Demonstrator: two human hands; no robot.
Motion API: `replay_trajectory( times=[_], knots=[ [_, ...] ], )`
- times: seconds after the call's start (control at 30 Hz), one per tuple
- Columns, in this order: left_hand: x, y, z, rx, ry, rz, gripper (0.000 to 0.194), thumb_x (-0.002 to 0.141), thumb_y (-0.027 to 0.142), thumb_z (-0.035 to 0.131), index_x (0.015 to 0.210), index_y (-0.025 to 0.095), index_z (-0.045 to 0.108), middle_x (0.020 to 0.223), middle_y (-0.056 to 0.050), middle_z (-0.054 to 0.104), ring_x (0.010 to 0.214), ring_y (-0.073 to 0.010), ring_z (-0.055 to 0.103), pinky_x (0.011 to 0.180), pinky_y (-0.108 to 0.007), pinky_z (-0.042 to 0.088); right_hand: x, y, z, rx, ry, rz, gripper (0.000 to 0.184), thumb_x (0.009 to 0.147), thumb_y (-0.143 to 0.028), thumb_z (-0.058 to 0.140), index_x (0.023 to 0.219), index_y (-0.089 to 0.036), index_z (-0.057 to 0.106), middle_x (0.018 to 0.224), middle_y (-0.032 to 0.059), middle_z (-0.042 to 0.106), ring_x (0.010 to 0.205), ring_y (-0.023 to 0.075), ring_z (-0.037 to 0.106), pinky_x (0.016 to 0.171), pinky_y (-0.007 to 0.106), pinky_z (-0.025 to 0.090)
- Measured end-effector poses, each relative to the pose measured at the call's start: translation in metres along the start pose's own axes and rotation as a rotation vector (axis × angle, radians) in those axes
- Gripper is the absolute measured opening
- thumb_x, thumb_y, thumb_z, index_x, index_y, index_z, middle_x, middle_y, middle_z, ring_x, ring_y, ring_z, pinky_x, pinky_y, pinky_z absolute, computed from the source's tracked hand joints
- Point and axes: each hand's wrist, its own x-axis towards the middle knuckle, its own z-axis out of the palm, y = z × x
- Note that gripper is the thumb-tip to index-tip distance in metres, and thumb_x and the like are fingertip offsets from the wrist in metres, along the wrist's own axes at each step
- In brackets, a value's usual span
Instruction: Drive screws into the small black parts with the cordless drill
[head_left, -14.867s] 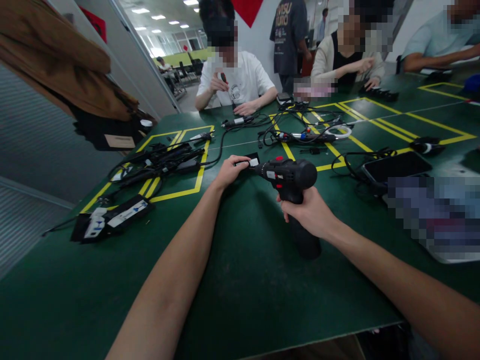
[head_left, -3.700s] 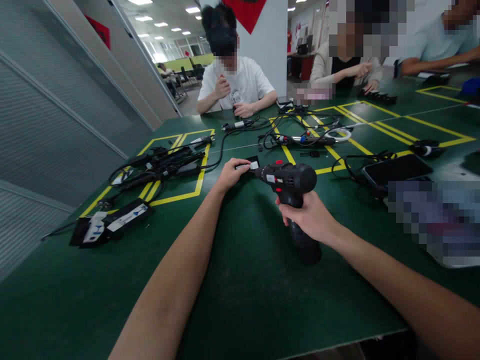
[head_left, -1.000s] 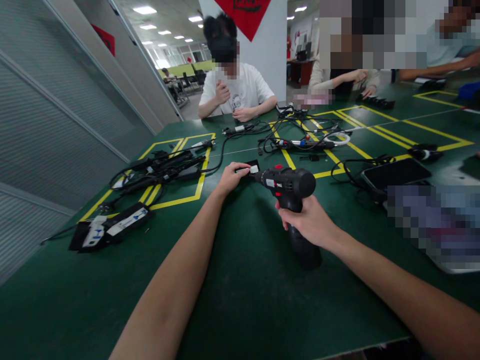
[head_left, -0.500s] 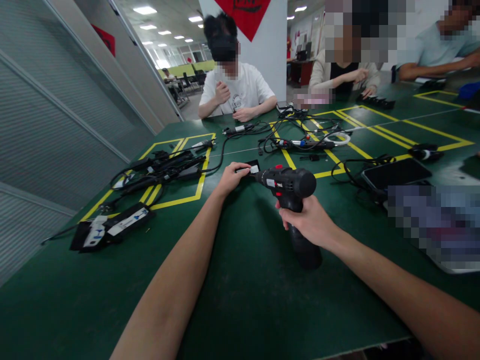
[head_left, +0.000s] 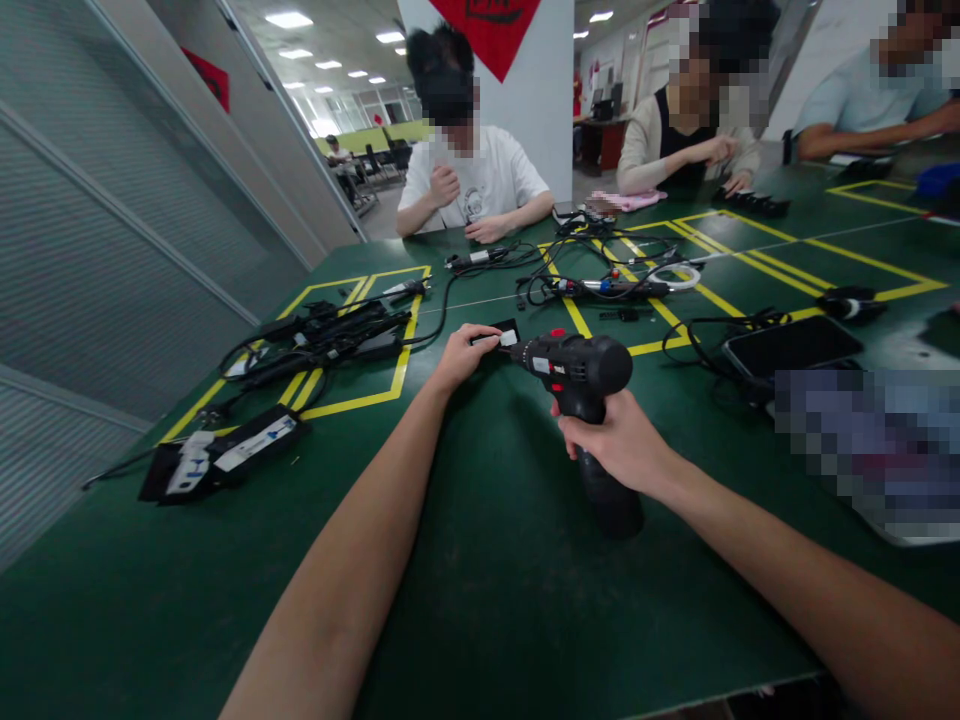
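Observation:
My right hand is wrapped round the grip of a black cordless drill with red buttons, its body level and its battery base low over the green table. The drill's chuck points left, and its tip is close beside a small flat black piece with a white patch. My left hand rests on the table with its fingers closed on that black piece. The fingers hide part of the piece. Whether the drill's tip touches it, I cannot tell.
Black cables and adapters lie in a yellow-taped area at left, near a labelled black box. More cables and a pen-like tool lie ahead. A phone is at right. Several people sit across the table, one in a white shirt.

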Motion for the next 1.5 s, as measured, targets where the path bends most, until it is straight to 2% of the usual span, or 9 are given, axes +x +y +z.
replay_trajectory(
  times=[0.47,0.8,1.13,1.5],
  knots=[
    [-0.0002,0.0008,0.0004,-0.018,0.001,-0.025,0.031,0.081,0.042,0.060,0.102,0.023,0.072,0.110,-0.005,0.067,0.108,-0.0237,0.057,0.102,-0.040,0.042,-0.0011,-0.0040,-0.0012,-0.012,-0.014,0.014,0.010,0.078,-0.019,0.059,0.088,-0.017,0.059,0.068,-0.0001,0.059,0.059,0.0145,0.059,0.058,0.031,0.048],
    [0.0013,-0.0020,0.0010,-0.013,0.010,-0.013,0.030,0.080,0.042,0.061,0.101,0.023,0.073,0.109,-0.005,0.068,0.107,-0.0235,0.058,0.103,-0.039,0.042,-0.0009,-0.0039,0.0004,-0.012,0.018,0.041,0.017,0.077,-0.019,0.059,0.094,-0.016,0.059,0.065,-0.0010,0.059,0.057,0.0152,0.059,0.058,0.031,0.047],
    [0.0018,-0.0042,0.0019,-0.027,0.011,-0.010,0.030,0.080,0.043,0.061,0.100,0.024,0.073,0.108,-0.004,0.068,0.107,-0.0231,0.058,0.103,-0.039,0.041,-0.0001,-0.0040,0.0007,-0.002,0.001,0.012,0.010,0.077,-0.018,0.058,0.087,-0.017,0.059,0.069,0.0002,0.059,0.058,0.0148,0.059,0.057,0.031,0.048],
    [0.0012,-0.0021,0.0003,-0.014,0.009,-0.002,0.030,0.080,0.042,0.061,0.101,0.023,0.073,0.108,-0.005,0.067,0.107,-0.0233,0.058,0.102,-0.039,0.042,-0.0013,-0.0053,-0.0003,-0.027,0.014,0.057,0.017,0.078,-0.019,0.059,0.094,-0.016,0.059,0.067,-0.0006,0.059,0.058,0.0151,0.060,0.058,0.031,0.048]
  ],
)
